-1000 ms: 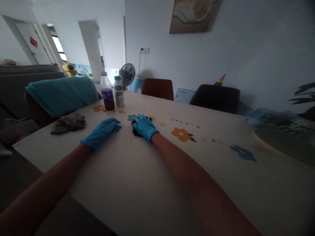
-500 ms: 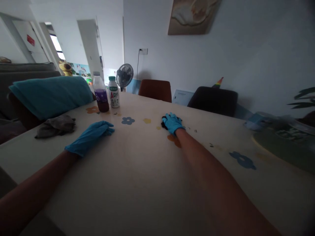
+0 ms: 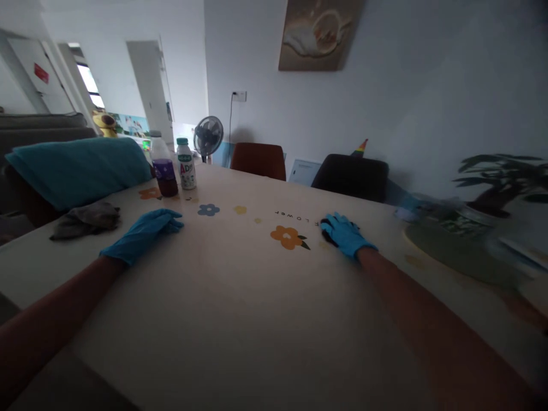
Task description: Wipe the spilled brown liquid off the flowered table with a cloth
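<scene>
My right hand (image 3: 346, 235), in a blue glove, presses a dark cloth (image 3: 327, 234) against the white tabletop (image 3: 240, 297), right of an orange printed flower. Most of that cloth is hidden under the palm and fingers. Also gloved in blue, my left hand (image 3: 143, 235) rests on the table with its fingers stretched out and nothing held. A crumpled grey rag (image 3: 88, 220) lies just left of it. Beyond the left hand stand a bottle of dark drink with a purple label (image 3: 164, 171) and a white bottle with a green cap (image 3: 186, 165).
A green round mat (image 3: 454, 257) and a potted plant (image 3: 483, 211) occupy the table's right side. Brown (image 3: 259, 161) and black (image 3: 351, 177) chairs stand along the far edge. A blue towel (image 3: 79, 171) drapes over a chair at left; a fan (image 3: 208, 137) stands behind.
My right hand has slid to the right across the table with the dark cloth, uncovering the orange flower and printed letters. My left hand stays by the grey rag. The view has turned slightly right.
</scene>
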`<state>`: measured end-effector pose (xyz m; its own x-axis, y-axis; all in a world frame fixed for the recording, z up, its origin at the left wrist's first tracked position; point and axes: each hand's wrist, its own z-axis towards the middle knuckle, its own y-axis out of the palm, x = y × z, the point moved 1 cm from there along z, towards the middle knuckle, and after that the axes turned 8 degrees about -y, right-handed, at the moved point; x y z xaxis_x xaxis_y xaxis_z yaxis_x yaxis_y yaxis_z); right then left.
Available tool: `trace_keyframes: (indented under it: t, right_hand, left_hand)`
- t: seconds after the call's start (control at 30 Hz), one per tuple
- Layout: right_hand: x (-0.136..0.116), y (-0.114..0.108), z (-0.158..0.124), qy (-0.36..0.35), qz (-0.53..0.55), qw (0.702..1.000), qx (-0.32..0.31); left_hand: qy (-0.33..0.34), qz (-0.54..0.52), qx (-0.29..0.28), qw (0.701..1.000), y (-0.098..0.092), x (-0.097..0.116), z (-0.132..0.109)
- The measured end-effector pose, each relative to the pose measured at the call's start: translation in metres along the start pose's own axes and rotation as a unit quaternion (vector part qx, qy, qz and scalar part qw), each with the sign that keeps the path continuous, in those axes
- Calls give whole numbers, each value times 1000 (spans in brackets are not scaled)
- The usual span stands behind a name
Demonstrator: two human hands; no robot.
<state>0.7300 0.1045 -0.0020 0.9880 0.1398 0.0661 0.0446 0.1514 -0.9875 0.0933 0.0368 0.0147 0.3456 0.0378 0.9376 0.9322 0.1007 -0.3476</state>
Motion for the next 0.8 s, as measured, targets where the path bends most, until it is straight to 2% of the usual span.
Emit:
trace_keyframes:
  t: [0.2,0.4,0.63,0.8]
  right_hand:
    - [3,-2,-50,-29,24,999,-30]
    - [-9,-11,-114,-117,64,991,-32]
    - [-50,-19,-181,-225,111,967,-40]
    - [-92,-28,-205,-291,136,946,-51]
  left_hand:
    - [5,-2,-1,1000,-5,-11,12]
    - [11,10,-7,1000,-4,-9,13]
    - [35,55,-2,998,2,11,3]
    - [55,64,-5,996,4,17,5]
